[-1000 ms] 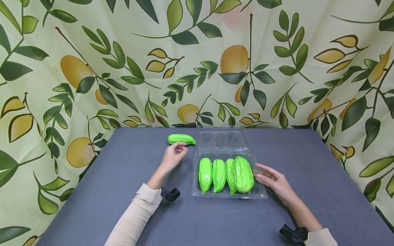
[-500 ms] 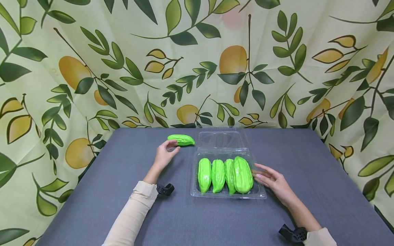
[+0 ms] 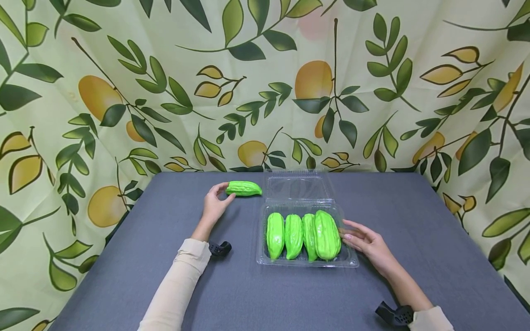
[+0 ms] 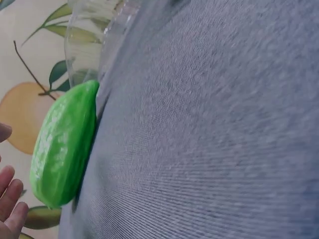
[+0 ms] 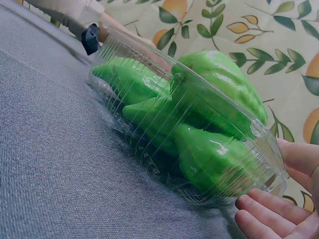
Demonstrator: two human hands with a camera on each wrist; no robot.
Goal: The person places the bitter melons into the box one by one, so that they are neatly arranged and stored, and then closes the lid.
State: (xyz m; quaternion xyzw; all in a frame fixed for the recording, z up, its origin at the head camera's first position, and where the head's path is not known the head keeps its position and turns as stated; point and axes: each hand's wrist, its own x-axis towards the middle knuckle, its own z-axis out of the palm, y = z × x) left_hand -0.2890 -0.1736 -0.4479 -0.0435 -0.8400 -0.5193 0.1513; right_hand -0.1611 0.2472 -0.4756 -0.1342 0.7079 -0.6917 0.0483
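Note:
A bright green, ridged bitter melon [image 3: 245, 188] lies on its side on the table, left of the clear plastic clamshell box's raised lid [image 3: 299, 187]. My left hand [image 3: 214, 203] is at the melon's left end, thumb and fingers parted. In the left wrist view, the relaxed fingers [image 4: 11, 198] show beside the melon [image 4: 65, 147] with a gap between. Several more bitter melons [image 3: 275, 236] stand side by side in the box [image 3: 307, 263]; the rightmost [image 3: 327, 235] is the fattest. My right hand [image 3: 368, 243] rests its fairly straight fingers [image 5: 264, 214] against the box's right wall.
Grey cloth covers the table [image 3: 265, 299], and a leaf-and-fruit patterned curtain [image 3: 265, 92] hangs right behind and beside it. A black wrist mount [image 3: 220, 249] sits on the left wrist, another black mount [image 3: 395, 315] on the right.
My left hand has moved left and slightly back, from in front of the lone bitter melon to its left end. The melon, the box and my right hand have stayed put.

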